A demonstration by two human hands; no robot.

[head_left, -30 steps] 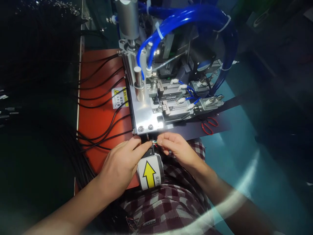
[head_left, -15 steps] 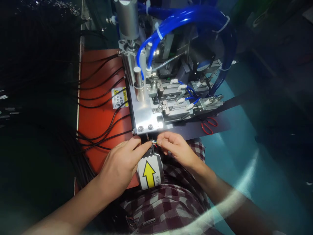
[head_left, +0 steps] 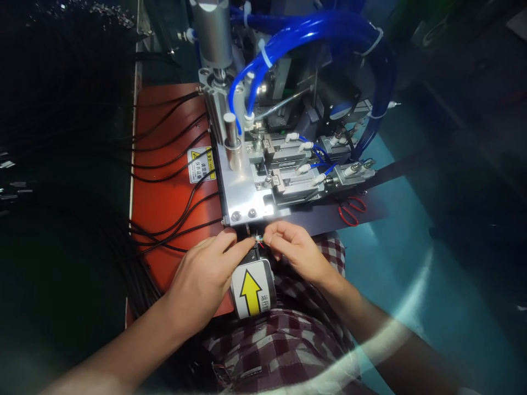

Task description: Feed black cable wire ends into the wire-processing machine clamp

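Note:
Several thin coloured wires point(head_left: 259, 239), with red, white and green-blue strands, show between my fingertips at the front edge of the machine. My right hand point(head_left: 297, 249) pinches their free ends between thumb and forefinger. My left hand point(head_left: 201, 277) is closed, its thumb at the other end of the wires. A black cable point(head_left: 175, 248) runs beneath that hand, which seems to grip its end; the grip itself is hidden. Just below the fingertips is a black block, with a white guard bearing a yellow arrow point(head_left: 250, 291) nearer my lap.
The metal machine plate point(head_left: 242, 192) stands right beyond my hands, with pneumatic cylinders point(head_left: 298, 186) and looping blue hoses point(head_left: 313, 33). Black cables point(head_left: 168, 178) cross the orange surface point(head_left: 164, 126) on the left. Red-handled scissors point(head_left: 352, 212) lie on the dark strip at right.
Almost nothing differs. Both hands keep their places at the wires, and the view has shifted very slightly.

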